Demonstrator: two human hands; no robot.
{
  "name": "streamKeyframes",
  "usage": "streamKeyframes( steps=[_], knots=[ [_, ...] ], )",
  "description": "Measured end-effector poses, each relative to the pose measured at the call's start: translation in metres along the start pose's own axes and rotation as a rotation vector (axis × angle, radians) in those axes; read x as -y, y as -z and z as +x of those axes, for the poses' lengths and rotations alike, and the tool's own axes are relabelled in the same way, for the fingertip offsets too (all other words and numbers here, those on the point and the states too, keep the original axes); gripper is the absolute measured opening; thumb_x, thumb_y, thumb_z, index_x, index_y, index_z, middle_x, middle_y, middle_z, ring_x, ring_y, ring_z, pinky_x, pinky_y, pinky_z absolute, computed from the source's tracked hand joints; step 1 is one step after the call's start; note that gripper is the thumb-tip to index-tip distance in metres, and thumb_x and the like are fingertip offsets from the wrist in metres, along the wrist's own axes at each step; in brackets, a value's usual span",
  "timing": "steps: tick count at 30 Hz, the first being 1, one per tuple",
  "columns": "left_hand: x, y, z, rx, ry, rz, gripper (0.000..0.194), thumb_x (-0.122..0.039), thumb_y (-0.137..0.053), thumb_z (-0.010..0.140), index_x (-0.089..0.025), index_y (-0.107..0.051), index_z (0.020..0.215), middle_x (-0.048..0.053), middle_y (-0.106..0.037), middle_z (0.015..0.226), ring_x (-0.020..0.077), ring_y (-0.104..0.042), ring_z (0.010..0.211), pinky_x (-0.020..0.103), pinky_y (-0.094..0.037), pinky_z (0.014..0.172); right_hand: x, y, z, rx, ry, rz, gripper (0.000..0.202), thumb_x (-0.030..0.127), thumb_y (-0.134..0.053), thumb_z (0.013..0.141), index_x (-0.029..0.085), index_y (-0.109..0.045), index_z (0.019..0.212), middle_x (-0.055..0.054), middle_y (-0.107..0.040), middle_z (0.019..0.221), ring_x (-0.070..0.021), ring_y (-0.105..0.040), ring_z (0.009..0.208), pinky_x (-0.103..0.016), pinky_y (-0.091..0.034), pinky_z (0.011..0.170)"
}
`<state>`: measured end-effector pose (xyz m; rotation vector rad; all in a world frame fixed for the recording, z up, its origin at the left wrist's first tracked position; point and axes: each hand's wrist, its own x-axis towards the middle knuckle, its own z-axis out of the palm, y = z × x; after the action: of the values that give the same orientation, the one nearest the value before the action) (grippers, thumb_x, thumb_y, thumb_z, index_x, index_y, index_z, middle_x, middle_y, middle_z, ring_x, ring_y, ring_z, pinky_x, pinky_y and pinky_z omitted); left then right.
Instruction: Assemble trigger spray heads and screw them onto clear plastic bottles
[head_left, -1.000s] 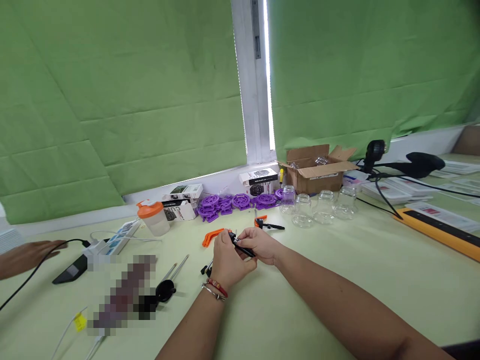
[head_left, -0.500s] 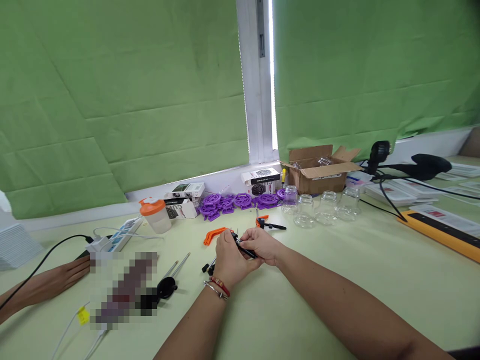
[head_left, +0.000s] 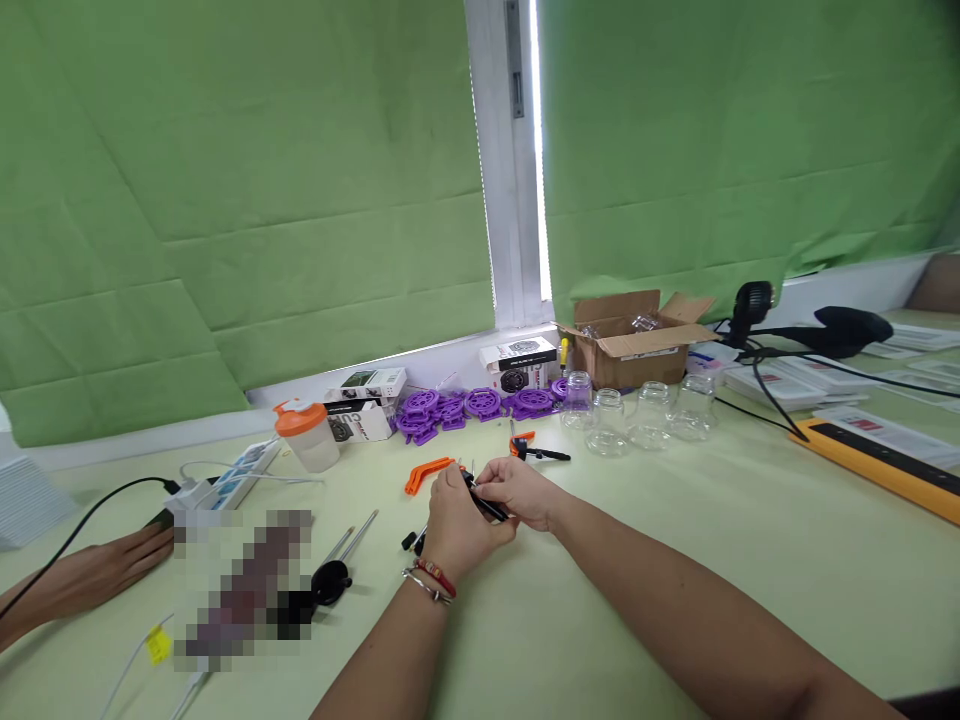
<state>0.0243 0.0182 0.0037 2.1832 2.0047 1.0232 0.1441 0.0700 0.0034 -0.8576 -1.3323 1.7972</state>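
Note:
Near the middle of the pale green table (head_left: 645, 560), my left hand (head_left: 459, 522) wraps round a slim black part (head_left: 491, 508). My right hand (head_left: 519, 490) pinches at the same black part from the right, its fingertips touching my left hand's fingers. Orange pieces (head_left: 427, 473) lie just behind my left hand. Behind my right hand rests an orange and black tool-like piece (head_left: 525, 446). Small black-ended parts (head_left: 411, 541) sit beside my left wrist, partly hidden by it.
Purple plastic wheels (head_left: 484, 403), clear jars (head_left: 651, 415) and an open cardboard box (head_left: 637, 350) stand behind. An orange-lidded shaker (head_left: 307, 435) and power strip (head_left: 244, 475) are left. Another person's hand (head_left: 131, 565) rests at far left, near black round parts with metal rods (head_left: 330, 582).
The view has shifted slightly. Both hands stay together on the black part, with only small finger movement. Thin metal tips now show behind my left fingers.

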Motion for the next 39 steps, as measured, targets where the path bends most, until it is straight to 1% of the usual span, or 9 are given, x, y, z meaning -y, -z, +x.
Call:
streamKeyframes(
  steps=[2, 4, 6, 9, 12, 21, 28, 34, 39],
  knots=[
    [0.004, 0.007, 0.002, -0.026, 0.003, -0.023, 0.069, -0.049, -0.073, 0.049, -0.016, -0.041, 0.100, 0.008, -0.050, 0.093, 0.0268, -0.051, 0.093, 0.040, -0.044, 0.079, 0.007, 0.006, 0.002, -0.046, 0.035, -0.013, 0.011, 0.019, -0.061, 0.073, 0.015, -0.051, 0.074, 0.000, -0.062, 0.061, -0.0117, -0.061, 0.054, -0.024, -0.049, 0.055],
    [0.008, 0.013, 0.005, -0.068, 0.005, -0.023, 0.070, -0.051, -0.073, 0.049, -0.017, -0.041, 0.101, 0.007, -0.050, 0.093, 0.0260, -0.052, 0.092, 0.040, -0.044, 0.080, 0.011, 0.016, 0.005, -0.196, 0.081, -0.111, 0.004, 0.018, -0.053, 0.080, 0.015, -0.051, 0.080, -0.004, -0.064, 0.074, -0.0125, -0.064, 0.061, -0.025, -0.051, 0.059],
    [0.013, 0.019, 0.007, -0.114, 0.006, -0.004, 0.071, -0.051, -0.074, 0.048, -0.018, -0.041, 0.101, 0.006, -0.050, 0.092, 0.0261, -0.052, 0.092, 0.041, -0.044, 0.080, 0.009, 0.025, 0.009, -0.325, 0.094, -0.385, 0.007, 0.016, -0.046, 0.084, 0.015, -0.051, 0.088, -0.007, -0.064, 0.083, -0.0122, -0.064, 0.061, -0.024, -0.049, 0.058],
    [0.021, 0.024, 0.011, -0.184, -0.001, 0.027, 0.075, -0.051, -0.074, 0.047, -0.017, -0.039, 0.104, 0.007, -0.050, 0.095, 0.0275, -0.052, 0.094, 0.043, -0.044, 0.083, -0.002, 0.032, 0.016, -0.341, 0.106, -0.953, 0.017, 0.015, -0.043, 0.086, 0.015, -0.056, 0.097, -0.008, -0.065, 0.086, -0.0142, -0.064, 0.070, -0.023, -0.045, 0.061],
    [0.030, 0.028, 0.014, -0.233, 0.006, 0.037, 0.079, -0.052, -0.074, 0.048, -0.016, -0.038, 0.109, 0.008, -0.050, 0.096, 0.0286, -0.052, 0.097, 0.043, -0.043, 0.085, -0.012, 0.029, 0.023, -0.346, 0.130, -1.189, 0.016, 0.014, -0.047, 0.084, 0.015, -0.062, 0.090, -0.011, -0.065, 0.094, -0.0185, -0.061, 0.090, -0.024, -0.041, 0.071],
    [0.028, 0.031, 0.012, -0.212, 0.009, -0.012, 0.078, -0.051, -0.076, 0.046, -0.017, -0.040, 0.106, 0.008, -0.051, 0.096, 0.0278, -0.052, 0.095, 0.043, -0.044, 0.084, -0.017, 0.019, 0.042, -0.346, 0.051, -1.420, 0.016, 0.004, -0.050, 0.076, 0.012, -0.064, 0.080, -0.012, -0.063, 0.089, -0.0192, -0.059, 0.080, -0.024, -0.035, 0.061],
    [0.028, 0.028, 0.011, -0.176, 0.023, -0.059, 0.078, -0.053, -0.075, 0.046, -0.016, -0.042, 0.106, 0.009, -0.052, 0.098, 0.0267, -0.052, 0.096, 0.042, -0.043, 0.085, -0.011, 0.016, 0.040, -0.327, 0.020, -1.470, 0.022, -0.003, -0.049, 0.070, 0.011, -0.064, 0.077, -0.013, -0.063, 0.086, -0.0184, -0.059, 0.076, -0.024, -0.034, 0.058],
    [0.017, 0.038, 0.009, -0.060, 0.104, -0.278, 0.077, -0.051, -0.077, 0.044, -0.016, -0.044, 0.105, 0.008, -0.055, 0.098, 0.0248, -0.054, 0.094, 0.041, -0.044, 0.084, -0.012, 0.019, 0.035, -0.291, 0.032, -1.457, 0.015, 0.003, -0.051, 0.075, 0.009, -0.064, 0.081, -0.016, -0.063, 0.091, -0.0212, -0.060, 0.080, -0.026, -0.035, 0.060],
    [0.010, 0.049, 0.007, 0.115, 0.134, -0.574, 0.065, -0.047, -0.075, 0.051, -0.016, -0.049, 0.103, 0.006, -0.057, 0.090, 0.0199, -0.055, 0.082, 0.036, -0.045, 0.076, -0.011, 0.022, 0.031, -0.269, 0.019, -1.380, 0.009, 0.008, -0.055, 0.076, 0.008, -0.063, 0.076, -0.017, -0.064, 0.080, -0.0225, -0.060, 0.073, -0.027, -0.036, 0.058]
  ],
)
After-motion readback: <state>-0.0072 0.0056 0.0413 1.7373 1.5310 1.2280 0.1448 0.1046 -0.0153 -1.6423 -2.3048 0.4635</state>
